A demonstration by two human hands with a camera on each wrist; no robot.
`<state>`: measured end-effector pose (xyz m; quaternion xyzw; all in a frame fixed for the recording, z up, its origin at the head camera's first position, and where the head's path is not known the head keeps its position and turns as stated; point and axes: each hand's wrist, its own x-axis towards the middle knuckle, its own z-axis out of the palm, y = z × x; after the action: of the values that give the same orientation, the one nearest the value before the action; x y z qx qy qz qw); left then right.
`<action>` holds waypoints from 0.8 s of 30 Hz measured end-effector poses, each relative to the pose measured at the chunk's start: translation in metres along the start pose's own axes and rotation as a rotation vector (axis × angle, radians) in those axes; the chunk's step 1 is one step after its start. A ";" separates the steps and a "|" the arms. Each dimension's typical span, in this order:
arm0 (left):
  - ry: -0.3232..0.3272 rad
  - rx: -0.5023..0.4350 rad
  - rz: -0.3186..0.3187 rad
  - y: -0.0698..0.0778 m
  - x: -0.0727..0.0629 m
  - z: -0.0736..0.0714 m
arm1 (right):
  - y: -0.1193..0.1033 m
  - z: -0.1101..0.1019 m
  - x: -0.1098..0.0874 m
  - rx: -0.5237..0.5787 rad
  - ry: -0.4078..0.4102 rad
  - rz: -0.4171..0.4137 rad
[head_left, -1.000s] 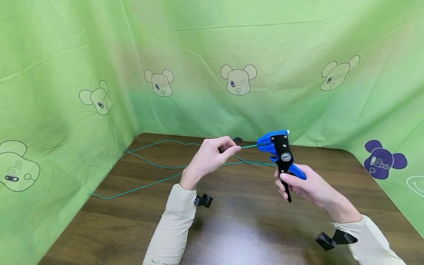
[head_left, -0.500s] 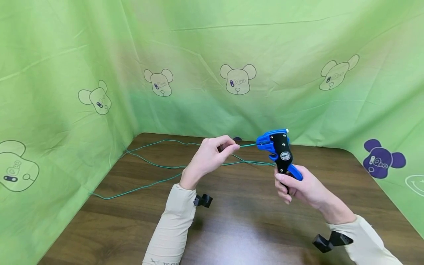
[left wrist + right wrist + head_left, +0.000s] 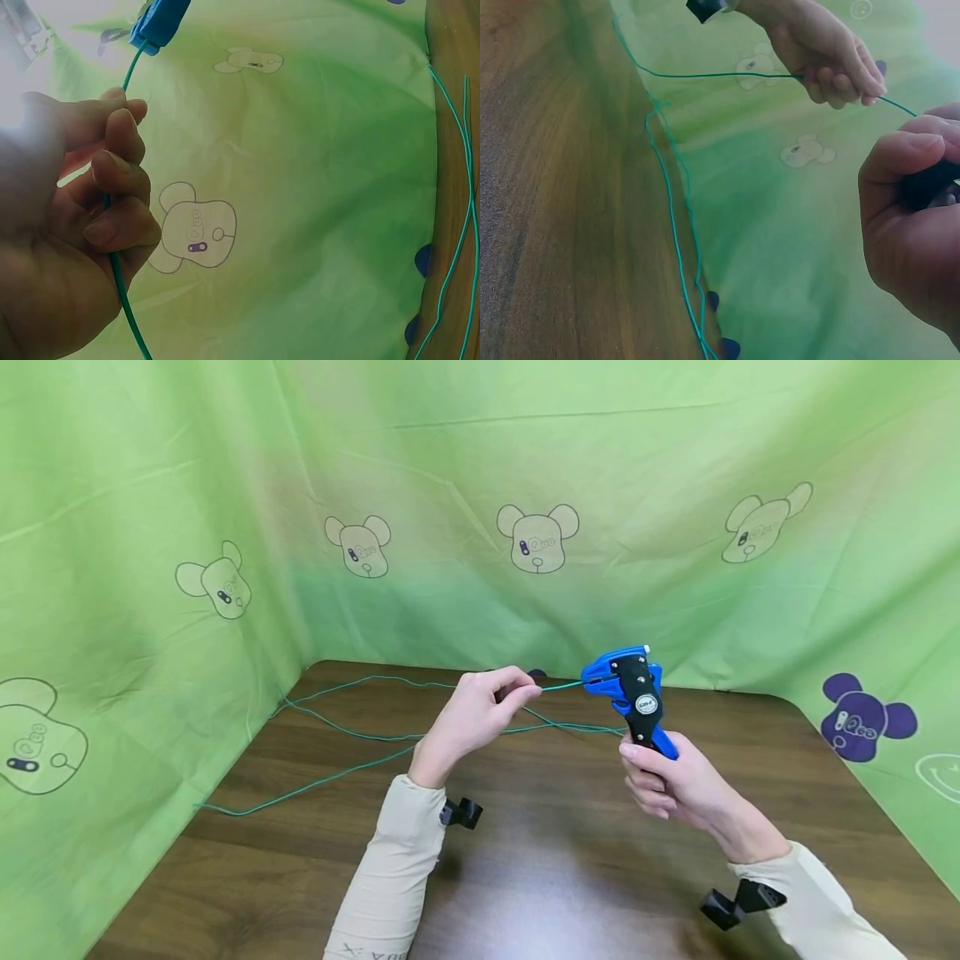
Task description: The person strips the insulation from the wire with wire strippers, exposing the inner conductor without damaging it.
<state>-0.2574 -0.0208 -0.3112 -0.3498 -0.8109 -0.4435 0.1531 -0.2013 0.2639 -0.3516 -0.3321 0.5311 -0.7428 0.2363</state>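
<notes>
My left hand (image 3: 480,710) pinches a thin green wire (image 3: 561,687) between thumb and forefinger. In the left wrist view the wire (image 3: 129,315) also runs under the other curled fingers. Its end enters the nose of a blue and black wire stripper (image 3: 626,685), short of which a bare stretch of wire spans the gap from my fingertips. My right hand (image 3: 675,777) grips the stripper's handles, fingers wrapped round them; the handle ends are hidden in the palm. The tool is held above the table, nose to the left. The right wrist view shows only a dark part of the handle (image 3: 922,187).
Long loops of the same wire lie across the brown wooden table (image 3: 525,860), reaching its left edge. A green printed cloth (image 3: 450,460) hangs behind and at both sides. Each wrist carries a black camera mount (image 3: 461,813).
The right hand has squeezed the stripper's handles closer together, and the tool has tipped slightly nose-down. The right forearm has shifted a little left. The left hand stays almost still, pinching the wire.
</notes>
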 end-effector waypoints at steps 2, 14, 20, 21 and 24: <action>-0.006 -0.001 -0.007 0.000 0.000 -0.001 | -0.001 0.000 0.000 -0.011 -0.001 -0.004; -0.017 0.007 -0.017 0.002 0.000 -0.005 | -0.004 0.000 0.001 -0.001 -0.072 -0.037; -0.013 0.018 -0.004 0.004 -0.001 -0.007 | -0.006 0.001 0.001 0.022 -0.091 -0.042; -0.015 0.022 -0.001 0.004 -0.001 -0.007 | -0.007 0.002 0.001 0.014 -0.087 -0.041; -0.021 0.032 0.005 0.003 -0.002 -0.007 | -0.007 0.002 0.000 -0.004 -0.069 -0.034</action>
<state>-0.2546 -0.0260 -0.3065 -0.3541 -0.8186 -0.4263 0.1512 -0.1995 0.2649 -0.3443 -0.3673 0.5184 -0.7336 0.2411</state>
